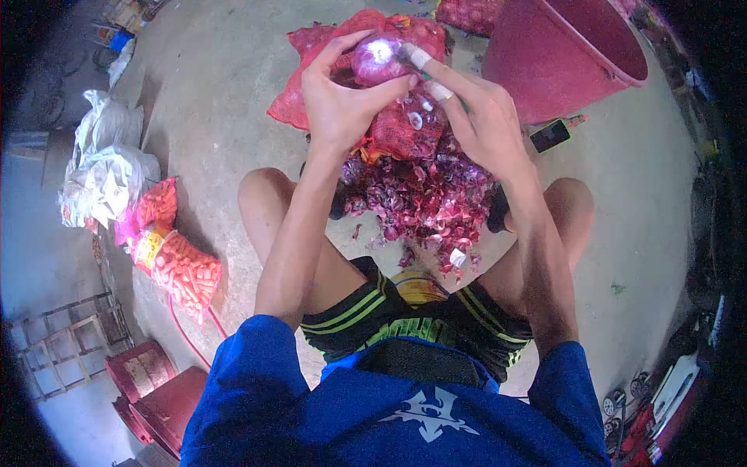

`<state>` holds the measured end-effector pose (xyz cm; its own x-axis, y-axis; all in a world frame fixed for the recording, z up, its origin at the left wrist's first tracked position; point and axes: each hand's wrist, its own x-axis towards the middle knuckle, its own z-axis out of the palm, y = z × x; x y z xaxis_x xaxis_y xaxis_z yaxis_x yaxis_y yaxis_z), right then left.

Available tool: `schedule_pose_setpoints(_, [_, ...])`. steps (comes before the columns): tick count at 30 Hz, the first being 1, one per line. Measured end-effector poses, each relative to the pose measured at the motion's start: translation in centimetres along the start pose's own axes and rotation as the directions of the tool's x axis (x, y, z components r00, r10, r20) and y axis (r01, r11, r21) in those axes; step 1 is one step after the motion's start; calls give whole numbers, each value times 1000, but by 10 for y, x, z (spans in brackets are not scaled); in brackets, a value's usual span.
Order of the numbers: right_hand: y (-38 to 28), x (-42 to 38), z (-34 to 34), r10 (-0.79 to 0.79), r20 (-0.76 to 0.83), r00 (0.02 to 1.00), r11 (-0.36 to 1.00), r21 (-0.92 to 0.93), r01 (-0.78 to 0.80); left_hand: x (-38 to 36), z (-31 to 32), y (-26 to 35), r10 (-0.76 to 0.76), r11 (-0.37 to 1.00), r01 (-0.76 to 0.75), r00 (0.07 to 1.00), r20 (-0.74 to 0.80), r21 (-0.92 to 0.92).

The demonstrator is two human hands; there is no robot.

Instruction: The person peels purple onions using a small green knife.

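Note:
Above the sacks, my left hand [340, 97] is closed around a shiny purple-red onion [375, 61], thumb below and fingers over its far side. My right hand [484, 117] meets the onion from the right, with white tape round two fingers. Bits of green show between those fingers, seemingly a slim green-handled tool [464, 102]; its working end cannot be made out. Beneath both hands lies a red mesh sack [405, 128] of onions. A heap of onion skins [420, 194] spreads over the floor between my legs.
A large red tub [556, 66] stands at the upper right, with a phone [550, 136] on the floor near it. On the left are white sacks [113, 175] and a clear bag of orange carrots [183, 272]. Red plastic stools [167, 393] sit lower left.

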<state>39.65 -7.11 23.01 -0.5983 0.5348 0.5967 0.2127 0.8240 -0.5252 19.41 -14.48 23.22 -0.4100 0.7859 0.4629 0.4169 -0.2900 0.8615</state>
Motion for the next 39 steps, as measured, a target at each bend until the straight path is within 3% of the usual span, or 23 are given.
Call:
schedule_pose_setpoints(2, [-4, 1, 2, 14, -17, 1000, 1000, 23, -14, 0, 2, 4, -13, 999, 13, 1000, -2, -32])
schedule_pose_setpoints(7, [-2, 6, 9, 27, -56, 998, 995, 93, -21, -1, 5, 10, -202, 942, 207, 978, 45, -266])
schedule_pose_setpoints(9, [2, 11, 14, 9, -208, 978, 979, 200, 33, -2, 5, 13, -238, 906, 241, 970, 51, -348])
schedule_pose_setpoints(10, [4, 11, 8, 7, -206, 978, 979, 201, 35, -2, 4, 15, -275, 861, 275, 959, 65, -429])
schedule_pose_setpoints(12, [17, 10, -15, 411, -17, 912, 859, 343, -381, -2, 3, 11, -266, 842, 270, 961, 76, -468])
schedule_pose_setpoints(13, [25, 7, -19, 408, -17, 913, 860, 344, -378, -2, 2, 10, -260, 822, 269, 962, 90, -503])
schedule_pose_setpoints(15, [39, 0, -21, 396, 202, 895, 821, 359, -444, -2, 1, 10, -234, 824, 248, 968, 92, -509])
schedule_pose_setpoints(16, [33, 0, -24, 385, 221, 896, 871, 232, -432, -2, 2, 10, -209, 824, 230, 973, 100, -518])
schedule_pose_setpoints(17, [27, 0, -26, 389, 220, 895, 870, 230, -435, -2, 3, 9, -210, 822, 233, 972, 104, -519])
schedule_pose_setpoints(20, [6, -1, -19, 173, 269, 948, 809, 510, -292, -4, 3, 11, -192, 853, 215, 977, 98, -476])
schedule_pose_setpoints(22, [-1, 0, -16, 154, 288, 945, 826, 487, -283, -4, 4, 14, -129, 928, 140, 990, 54, -346])
schedule_pose_setpoints(26, [-9, 2, -15, 149, 308, 940, 856, 436, -279, -2, 8, 9, 17, 965, -19, 1000, -8, -261])
schedule_pose_setpoints(28, [-11, 5, -17, 166, 314, 935, 866, 407, -291, -3, 7, 12, 69, 995, -72, 996, -55, -70])
schedule_pose_setpoints(31, [-9, 4, -19, 188, 352, 917, 866, 381, -323, -5, 9, 16, 30, 993, -36, 998, -55, -114])
schedule_pose_setpoints(35, [-5, 3, -16, 127, 287, 949, 903, 362, -230, -5, 8, 17, 65, 994, -70, 996, -62, -81])
schedule_pose_setpoints(37, [-4, 3, -14, 103, 258, 961, 928, 323, -186, -3, 7, 12, 100, 994, -98, 993, -67, 42])
schedule_pose_setpoints(39, [-4, 5, -13, 72, 208, 975, 933, 331, -140, -3, 9, 9, 61, 998, -62, 995, -81, -21])
